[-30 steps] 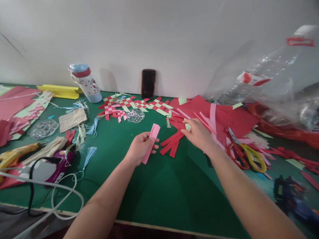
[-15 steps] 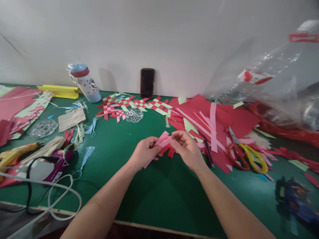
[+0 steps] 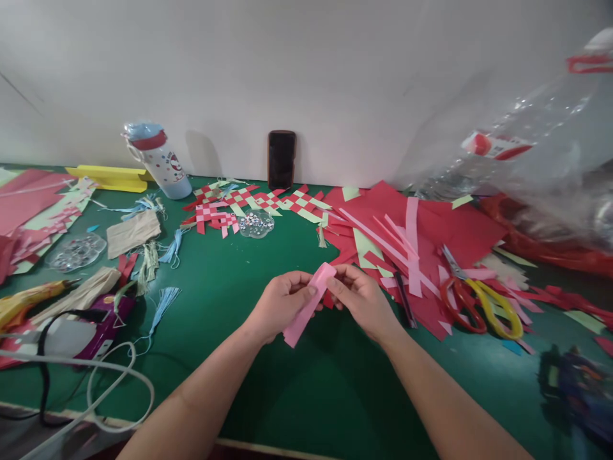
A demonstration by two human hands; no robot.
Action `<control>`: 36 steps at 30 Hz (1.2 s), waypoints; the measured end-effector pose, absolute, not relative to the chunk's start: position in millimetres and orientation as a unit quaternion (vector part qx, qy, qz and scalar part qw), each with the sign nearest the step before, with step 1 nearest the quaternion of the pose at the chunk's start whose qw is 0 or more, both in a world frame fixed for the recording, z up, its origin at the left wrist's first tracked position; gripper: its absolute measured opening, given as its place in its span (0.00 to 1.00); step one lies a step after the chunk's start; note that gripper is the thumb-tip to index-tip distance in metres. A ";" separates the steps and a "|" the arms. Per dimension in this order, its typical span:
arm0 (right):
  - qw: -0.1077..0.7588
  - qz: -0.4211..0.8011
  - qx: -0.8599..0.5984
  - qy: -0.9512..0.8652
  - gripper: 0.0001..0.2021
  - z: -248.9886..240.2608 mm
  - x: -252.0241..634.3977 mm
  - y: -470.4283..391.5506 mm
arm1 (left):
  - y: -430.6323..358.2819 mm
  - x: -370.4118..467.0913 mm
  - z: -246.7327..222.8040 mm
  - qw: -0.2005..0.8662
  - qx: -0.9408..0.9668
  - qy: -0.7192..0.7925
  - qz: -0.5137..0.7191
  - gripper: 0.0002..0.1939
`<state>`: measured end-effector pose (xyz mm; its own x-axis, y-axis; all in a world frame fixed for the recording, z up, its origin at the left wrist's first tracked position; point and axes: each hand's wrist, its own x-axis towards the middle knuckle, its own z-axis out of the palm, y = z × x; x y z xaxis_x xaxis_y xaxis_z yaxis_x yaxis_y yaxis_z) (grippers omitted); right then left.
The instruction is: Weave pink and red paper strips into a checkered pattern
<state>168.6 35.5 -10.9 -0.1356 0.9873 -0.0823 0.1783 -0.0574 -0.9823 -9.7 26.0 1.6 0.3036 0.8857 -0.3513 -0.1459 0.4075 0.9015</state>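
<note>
- Two clear dishes on the worktop (image 3: 335,396): the middle dish (image 3: 271,231) carries a scatter of gems (image 3: 257,222), right beside the woven paper (image 3: 216,217)!
- Over on the left, the second dish (image 3: 102,245) is loaded with small shiny bits (image 3: 71,253), too blurred to sort.
- Far left, the flask (image 3: 165,167) stands with its blue-and-red top on, contents hidden; at far right, the big clear bottle (image 3: 536,124) leans, and its contents can't be told.
- Centre stage, one pink strip (image 3: 302,314), up in the hands above the near middle of the worktop!
- Its long axis runs diagonally, lower end towards the person and left, upper end away and right.
- Left hand (image 3: 280,303) grasps it along the middle, thumb on top.
- Right hand (image 3: 361,297) pinches at the upper end, red paper (image 3: 328,299) showing just beneath.
</note>
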 end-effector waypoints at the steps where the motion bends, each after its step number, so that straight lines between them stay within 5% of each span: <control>1: 0.397 0.506 -0.525 -0.558 0.16 -10.2 167.4 34.2 | 25.6 -9.5 1.8 0.698 0.406 0.455 0.375 0.04; 25: 0.419 0.506 -0.528 -0.538 0.14 -11.3 164.7 34.7 | 30.4 -10.8 -12.0 0.609 0.436 0.506 0.428 0.10; 36: 0.449 0.382 -0.611 -0.528 0.15 -9.9 206.5 54.1 | 36.8 -19.7 -16.4 0.470 0.522 0.564 0.434 0.14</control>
